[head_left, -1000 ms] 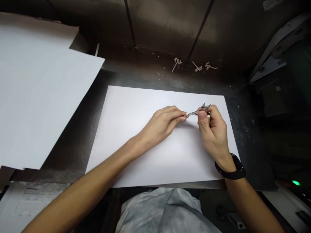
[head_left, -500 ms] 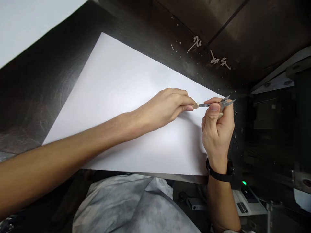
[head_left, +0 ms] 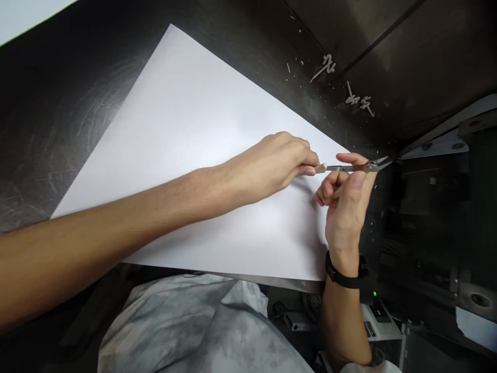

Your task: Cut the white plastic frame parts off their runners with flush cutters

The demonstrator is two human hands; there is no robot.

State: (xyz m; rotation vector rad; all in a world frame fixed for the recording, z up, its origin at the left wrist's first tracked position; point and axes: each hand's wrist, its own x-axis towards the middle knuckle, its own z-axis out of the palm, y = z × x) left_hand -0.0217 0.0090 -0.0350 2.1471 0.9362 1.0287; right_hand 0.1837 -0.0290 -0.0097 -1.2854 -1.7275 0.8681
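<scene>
My left hand (head_left: 289, 158) pinches the cream handle end of small metal nippers (head_left: 349, 168) between thumb and fingers. The nippers lie level above the paper's right corner, their pointed jaws apart and facing right. Close round the pivot is my right hand (head_left: 345, 202), a black band on its wrist. Its thumb rests by the pivot, the index finger reaches out behind the tool, and the other fingers curl near the second handle, which is partly hidden. Beneath both hands spreads a large white sheet of paper (head_left: 209, 114).
The sheet lies on a dark, scratched metal table (head_left: 104, 109). Pale handwriting (head_left: 326, 67) and small white bits mark the surface beyond it. A light-coloured device (head_left: 382, 324) with a green light stands below right, and dark machinery (head_left: 479, 300) fills the right side.
The nippers have shifted slightly right, with the left hand following. The right hand's fingers have loosened and uncurled somewhat around them. The view has tilted a little.
</scene>
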